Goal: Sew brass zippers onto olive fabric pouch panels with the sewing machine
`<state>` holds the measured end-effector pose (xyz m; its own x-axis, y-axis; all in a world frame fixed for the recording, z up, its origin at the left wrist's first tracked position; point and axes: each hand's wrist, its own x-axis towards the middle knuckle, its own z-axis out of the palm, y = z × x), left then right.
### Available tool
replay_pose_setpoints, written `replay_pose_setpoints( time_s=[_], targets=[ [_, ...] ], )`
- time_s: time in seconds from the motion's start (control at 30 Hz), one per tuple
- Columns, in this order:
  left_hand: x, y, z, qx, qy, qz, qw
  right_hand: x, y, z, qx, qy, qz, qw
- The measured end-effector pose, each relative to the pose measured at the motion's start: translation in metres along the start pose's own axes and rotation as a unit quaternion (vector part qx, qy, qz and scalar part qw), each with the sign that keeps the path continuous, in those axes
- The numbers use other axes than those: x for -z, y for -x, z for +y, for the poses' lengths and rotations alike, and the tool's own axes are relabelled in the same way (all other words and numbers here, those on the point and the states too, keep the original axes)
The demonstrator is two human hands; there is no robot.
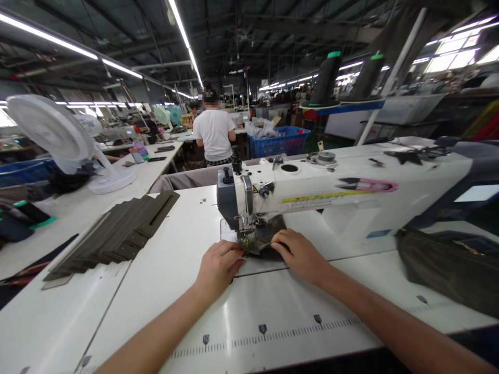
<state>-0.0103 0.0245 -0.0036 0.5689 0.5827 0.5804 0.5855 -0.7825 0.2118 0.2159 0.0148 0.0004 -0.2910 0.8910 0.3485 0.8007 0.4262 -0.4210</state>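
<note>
A piece of dark olive fabric lies under the needle area of a white sewing machine. My left hand pinches the fabric's left edge, fingertips close to the presser foot. On the right side, my right hand grips the fabric's edge between thumb and fingers, lifting it slightly. The needle and the exact stitching spot are too small to make out. Part of the cloth extends behind the foot, under the machine's arm.
Left of the machine, a fanned stack of olive fabric pieces lies on the white table. More olive cloth lies at right. Pink thread snips rest on the machine. Beyond are a white fan, a blue basket and a person.
</note>
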Motion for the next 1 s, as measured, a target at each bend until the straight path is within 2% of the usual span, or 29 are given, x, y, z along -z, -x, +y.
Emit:
replay_pose_setpoints(
  time_s=[0.1,0.17,0.27,0.33,0.4,0.47,0.57,0.63,0.73,0.8,1.0],
  targets=[
    [-0.003,-0.003,-0.004,-0.028,-0.036,0.005,0.999,0.001,0.001,0.001,0.019,0.022,0.014,0.999],
    [-0.002,-0.005,-0.005,-0.048,-0.045,-0.005,0.998,0.003,0.004,0.007,0.071,0.08,0.034,0.994],
    [0.001,-0.007,-0.005,-0.085,-0.053,-0.031,0.994,0.007,0.012,0.017,0.161,0.184,0.047,0.968],
    [0.003,-0.007,-0.005,-0.105,-0.06,-0.049,0.991,0.009,0.02,0.021,0.163,0.188,0.04,0.968],
    [0.004,-0.007,-0.004,-0.116,-0.074,-0.071,0.988,0.013,0.025,0.023,0.109,0.13,0.026,0.985],
    [0.005,-0.005,-0.001,-0.115,-0.089,-0.099,0.984,0.017,0.023,0.024,-0.004,0.051,0.008,0.999],
    [0.009,-0.001,0.005,-0.09,-0.084,-0.132,0.984,0.02,0.004,0.03,-0.203,0.016,-0.001,0.979],
    [0.013,0.002,0.011,-0.063,-0.068,-0.146,0.985,0.017,-0.017,0.037,-0.271,0.035,-0.002,0.962],
    [0.017,0.004,0.017,-0.031,-0.054,-0.156,0.986,0.005,-0.045,0.043,-0.282,0.057,-0.013,0.958],
    [0.017,0.003,0.019,-0.024,-0.048,-0.152,0.987,-0.004,-0.054,0.043,-0.271,0.08,-0.007,0.959],
    [0.015,0.002,0.019,-0.019,-0.035,-0.128,0.991,-0.019,-0.045,0.038,-0.209,0.178,0.018,0.961]
  ],
)
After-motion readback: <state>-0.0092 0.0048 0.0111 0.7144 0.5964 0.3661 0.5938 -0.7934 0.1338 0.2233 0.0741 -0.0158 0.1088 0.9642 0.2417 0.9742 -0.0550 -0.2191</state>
